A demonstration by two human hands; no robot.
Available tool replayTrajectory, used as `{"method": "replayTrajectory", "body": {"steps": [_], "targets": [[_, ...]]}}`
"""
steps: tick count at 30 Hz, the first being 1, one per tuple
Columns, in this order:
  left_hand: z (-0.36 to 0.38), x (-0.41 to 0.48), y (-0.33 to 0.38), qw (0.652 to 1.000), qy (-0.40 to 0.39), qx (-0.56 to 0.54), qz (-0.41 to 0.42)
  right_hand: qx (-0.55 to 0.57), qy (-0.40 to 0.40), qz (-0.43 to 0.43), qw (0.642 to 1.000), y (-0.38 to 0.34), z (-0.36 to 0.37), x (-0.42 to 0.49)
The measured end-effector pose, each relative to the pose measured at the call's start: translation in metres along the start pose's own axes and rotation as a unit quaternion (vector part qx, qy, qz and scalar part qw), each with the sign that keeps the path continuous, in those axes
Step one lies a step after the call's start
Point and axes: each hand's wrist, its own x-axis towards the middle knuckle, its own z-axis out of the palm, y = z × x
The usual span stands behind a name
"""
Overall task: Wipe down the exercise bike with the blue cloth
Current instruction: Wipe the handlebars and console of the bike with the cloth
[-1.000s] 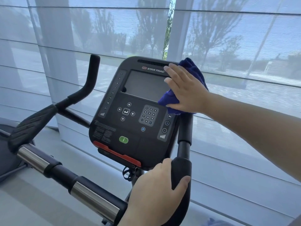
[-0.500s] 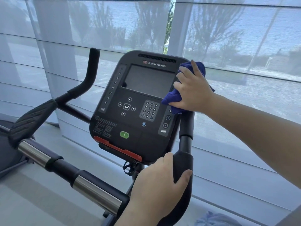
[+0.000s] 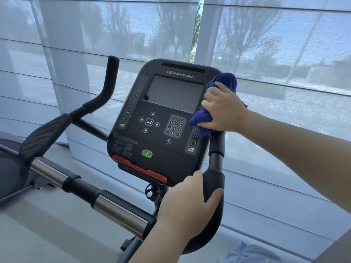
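surroundings: sheer grey roller blinds (image 3: 76, 35) right behind the black exercise bike console (image 3: 161, 133); crumpled pale-blue fabric (image 3: 250, 253) low right.
in the way: black upright handlebar post (image 3: 216, 147) just beside the console's right edge.
cloth: bunched dark-blue terry cloth (image 3: 227, 80) against the console's upper right edge, above that post.
right hand (image 3: 225, 109): fingers curled over the cloth, gripping it.
left hand (image 3: 187, 204): wrapped round the black padded handlebar grip (image 3: 212, 179) below the console, thumb over its right side.
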Motion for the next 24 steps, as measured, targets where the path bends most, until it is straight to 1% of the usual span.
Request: {"method": "replayTrajectory", "body": {"steps": [3, 8, 11, 14, 16, 24], "targets": [[0.000, 0.000, 0.000, 1.000, 0.005, -0.002, 0.000, 0.002, 0.001, 0.004, 1.000, -0.001, -0.002, -0.002], [0.001, 0.000, -0.001, 1.000, 0.007, 0.001, 0.003, 0.009, 0.041, 0.026, 0.999, -0.007, -0.003, -0.002], [0.002, 0.001, -0.002, 1.000, 0.009, 0.002, 0.005, 0.030, 0.072, 0.030, 0.996, -0.011, -0.005, -0.011], [0.003, 0.001, -0.002, 1.000, 0.012, 0.007, 0.007, 0.071, 0.080, 0.039, 0.993, -0.023, -0.002, -0.028], [0.003, 0.001, -0.002, 1.000, 0.011, 0.009, 0.006, 0.092, 0.073, 0.057, 0.991, -0.029, 0.000, -0.032], [0.004, 0.002, -0.002, 1.000, 0.016, 0.010, 0.006, 0.130, -0.013, 0.077, 0.988, -0.036, -0.020, -0.031]]}}
